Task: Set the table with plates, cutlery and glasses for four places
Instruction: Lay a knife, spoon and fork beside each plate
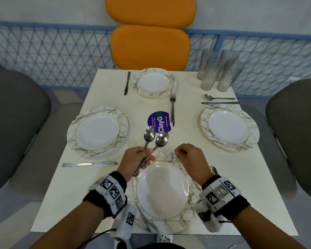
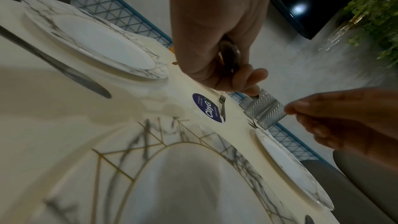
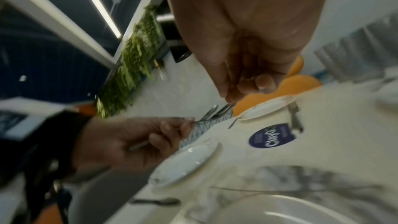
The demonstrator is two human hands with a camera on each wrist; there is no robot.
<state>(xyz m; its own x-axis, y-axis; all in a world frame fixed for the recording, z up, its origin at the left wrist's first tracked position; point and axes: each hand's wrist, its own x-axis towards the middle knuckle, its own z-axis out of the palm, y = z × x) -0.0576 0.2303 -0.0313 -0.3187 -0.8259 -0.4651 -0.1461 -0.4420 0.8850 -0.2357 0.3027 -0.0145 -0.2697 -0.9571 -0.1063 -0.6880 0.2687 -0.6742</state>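
Observation:
My left hand [image 1: 142,159] grips two steel spoons [image 1: 155,137] by their handles, bowls raised toward the table's middle; the handles show in its fist [image 2: 230,55] and from the side [image 3: 215,111]. My right hand [image 1: 183,152] hovers beside it over the near plate [image 1: 162,189], its fingers [image 3: 264,81] curled and holding nothing. Plates lie at the left [image 1: 97,131], far [image 1: 153,81] and right [image 1: 229,128]. A knife [image 1: 90,164] lies near the left plate. Another spoon [image 1: 213,170] peeks out by my right wrist.
Several textured glasses [image 1: 219,71] stand bunched at the far right corner. A knife [image 1: 127,83] and a fork [image 1: 172,108] flank the far plate; a spoon [image 1: 219,98] and a knife [image 1: 219,102] lie beyond the right plate. A purple sticker [image 1: 160,122] marks the centre. Chairs surround the table [image 1: 61,203].

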